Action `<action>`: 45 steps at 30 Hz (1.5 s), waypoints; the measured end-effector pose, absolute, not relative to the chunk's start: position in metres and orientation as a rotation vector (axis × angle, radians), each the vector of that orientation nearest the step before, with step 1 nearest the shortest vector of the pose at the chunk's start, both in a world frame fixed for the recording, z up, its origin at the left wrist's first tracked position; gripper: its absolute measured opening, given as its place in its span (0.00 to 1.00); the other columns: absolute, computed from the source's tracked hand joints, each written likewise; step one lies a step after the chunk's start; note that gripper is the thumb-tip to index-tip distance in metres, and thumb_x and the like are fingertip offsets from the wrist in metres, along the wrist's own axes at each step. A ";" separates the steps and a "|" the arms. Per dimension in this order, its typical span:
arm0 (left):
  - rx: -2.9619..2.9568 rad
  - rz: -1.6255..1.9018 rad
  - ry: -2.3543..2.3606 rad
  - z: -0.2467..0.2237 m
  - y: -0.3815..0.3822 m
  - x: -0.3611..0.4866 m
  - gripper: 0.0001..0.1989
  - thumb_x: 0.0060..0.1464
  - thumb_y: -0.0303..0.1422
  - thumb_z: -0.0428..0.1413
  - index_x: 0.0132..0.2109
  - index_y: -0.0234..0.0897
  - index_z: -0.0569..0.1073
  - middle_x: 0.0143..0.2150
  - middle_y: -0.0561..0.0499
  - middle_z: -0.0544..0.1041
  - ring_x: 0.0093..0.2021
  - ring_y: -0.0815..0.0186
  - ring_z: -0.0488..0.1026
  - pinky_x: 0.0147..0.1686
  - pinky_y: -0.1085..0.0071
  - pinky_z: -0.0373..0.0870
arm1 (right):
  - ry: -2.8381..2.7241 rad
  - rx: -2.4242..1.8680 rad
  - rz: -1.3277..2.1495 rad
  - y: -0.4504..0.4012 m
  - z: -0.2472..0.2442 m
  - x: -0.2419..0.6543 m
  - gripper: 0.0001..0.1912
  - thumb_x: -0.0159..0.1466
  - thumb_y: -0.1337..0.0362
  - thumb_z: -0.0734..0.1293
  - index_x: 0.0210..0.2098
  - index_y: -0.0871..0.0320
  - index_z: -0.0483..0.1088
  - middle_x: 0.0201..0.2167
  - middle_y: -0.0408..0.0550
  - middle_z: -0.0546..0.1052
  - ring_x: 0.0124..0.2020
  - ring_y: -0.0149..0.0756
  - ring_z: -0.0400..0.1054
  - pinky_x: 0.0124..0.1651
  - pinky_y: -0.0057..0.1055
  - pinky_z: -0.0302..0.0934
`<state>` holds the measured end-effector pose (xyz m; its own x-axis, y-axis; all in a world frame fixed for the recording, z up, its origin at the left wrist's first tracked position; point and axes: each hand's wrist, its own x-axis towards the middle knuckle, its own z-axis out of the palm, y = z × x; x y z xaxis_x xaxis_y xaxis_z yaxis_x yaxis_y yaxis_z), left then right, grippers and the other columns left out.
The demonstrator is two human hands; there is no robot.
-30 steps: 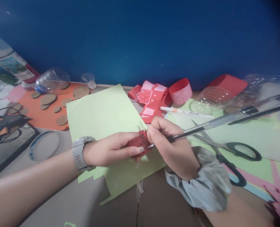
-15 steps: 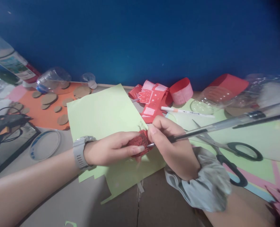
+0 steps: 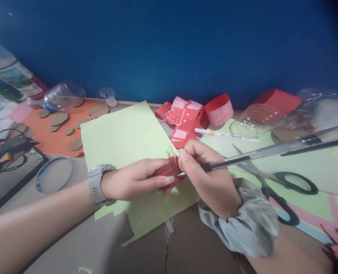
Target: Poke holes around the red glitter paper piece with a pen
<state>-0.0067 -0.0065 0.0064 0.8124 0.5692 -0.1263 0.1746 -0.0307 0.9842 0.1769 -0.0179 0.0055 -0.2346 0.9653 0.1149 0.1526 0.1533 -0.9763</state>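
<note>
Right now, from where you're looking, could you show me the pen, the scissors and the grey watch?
Pen (image 3: 271,150): head view, on its clear barrel.
Scissors (image 3: 293,220): head view, on the lower black handle loop.
Grey watch (image 3: 95,188): head view, on its strap.

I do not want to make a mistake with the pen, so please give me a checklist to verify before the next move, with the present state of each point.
1. Left hand holds the red patterned piece: ok.
2. Right hand holds the pen, with its tip at the piece: ok.
3. Pen tip well away from the left thumb: not ok, it is very near.
4. Underside of the piece in view: not ok, hidden.
5. Pen tip pressing on the piece: cannot tell.
6. Scissors closed: not ok, handles spread.
</note>
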 end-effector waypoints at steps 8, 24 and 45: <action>1.612 0.331 0.612 0.007 -0.006 -0.006 0.10 0.66 0.33 0.45 0.38 0.32 0.66 0.33 0.48 0.71 0.33 0.68 0.69 0.34 0.74 0.67 | -1.569 -1.123 1.183 -0.018 0.006 0.177 0.16 0.64 0.69 0.58 0.21 0.56 0.52 0.18 0.37 0.54 0.21 0.26 0.49 0.24 0.25 0.47; 1.612 0.334 0.601 0.007 -0.006 -0.006 0.10 0.66 0.33 0.45 0.38 0.32 0.66 0.33 0.48 0.71 0.33 0.68 0.69 0.34 0.74 0.66 | -1.563 -1.108 1.212 -0.018 0.006 0.177 0.16 0.65 0.69 0.58 0.22 0.56 0.51 0.18 0.36 0.53 0.20 0.25 0.48 0.23 0.25 0.46; 1.635 0.334 0.615 0.006 -0.007 -0.007 0.11 0.66 0.34 0.45 0.38 0.32 0.66 0.33 0.48 0.72 0.33 0.68 0.69 0.34 0.74 0.67 | -1.573 -1.097 1.229 -0.017 0.005 0.176 0.16 0.65 0.68 0.58 0.22 0.56 0.51 0.18 0.36 0.53 0.21 0.26 0.48 0.23 0.26 0.46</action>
